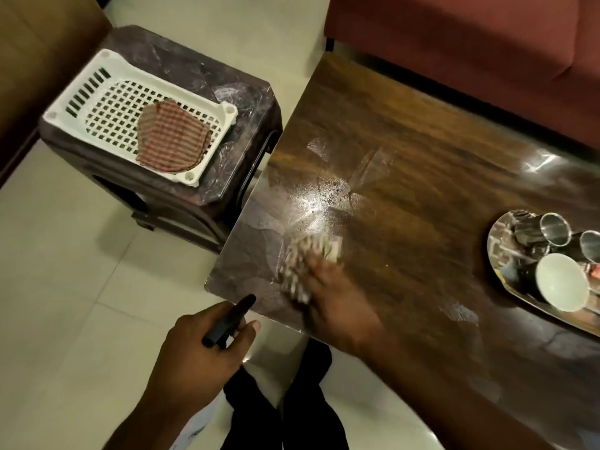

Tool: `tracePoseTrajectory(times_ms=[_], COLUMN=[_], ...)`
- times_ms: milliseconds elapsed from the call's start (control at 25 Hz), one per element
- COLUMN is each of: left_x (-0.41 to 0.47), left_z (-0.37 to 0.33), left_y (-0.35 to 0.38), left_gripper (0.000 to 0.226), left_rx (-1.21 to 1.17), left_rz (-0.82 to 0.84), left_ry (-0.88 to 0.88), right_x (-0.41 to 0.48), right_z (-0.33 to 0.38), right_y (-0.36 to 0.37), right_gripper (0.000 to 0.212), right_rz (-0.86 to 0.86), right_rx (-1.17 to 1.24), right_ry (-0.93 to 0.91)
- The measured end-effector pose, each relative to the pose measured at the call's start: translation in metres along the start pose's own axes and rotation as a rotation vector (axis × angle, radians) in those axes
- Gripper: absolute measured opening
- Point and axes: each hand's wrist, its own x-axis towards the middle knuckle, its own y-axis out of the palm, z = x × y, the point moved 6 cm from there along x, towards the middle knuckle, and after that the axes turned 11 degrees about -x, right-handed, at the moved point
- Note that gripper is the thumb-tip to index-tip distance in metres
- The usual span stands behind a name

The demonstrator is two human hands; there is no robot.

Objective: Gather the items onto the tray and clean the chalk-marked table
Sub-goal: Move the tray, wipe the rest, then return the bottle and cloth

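Observation:
My right hand (337, 297) presses a checked cloth (302, 264) flat on the near-left corner of the dark wooden table (422, 177); both are motion-blurred. White chalk smears (328, 190) spread over the tabletop just beyond the cloth. My left hand (201, 355) hovers off the table's near corner, closed around a black spray nozzle (230, 319); the bottle below is mostly hidden. At the table's right end lies a shiny steel tray (500, 245) carrying two steel cups (555, 228) and a white bowl (561, 282).
A dark plastic stool (201, 177) stands left of the table, holding a white perforated basket (97, 89) with a red striped cloth (172, 138) inside. A red sofa (470, 47) runs behind the table. My legs stand on the pale tiled floor (65, 271).

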Motion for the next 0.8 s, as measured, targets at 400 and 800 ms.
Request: tracePoseTrajectory(times_ms=[400,800], left_x=[0.024,0.024], left_z=[-0.013,0.006], left_y=[-0.013,-0.009], left_gripper=[0.025,0.020], left_rx=[-0.044,-0.020], left_rz=[-0.042,-0.075], left_ry=[0.099,-0.005], right_x=[-0.048,-0.003], right_z=[-0.121,-0.020], right_y=[-0.043,-0.015], right_gripper=[0.073,0.072], right_rz=[-0.148,0.011], right_rx=[0.154,-0.075], right_ry=[0.340,-0.242])
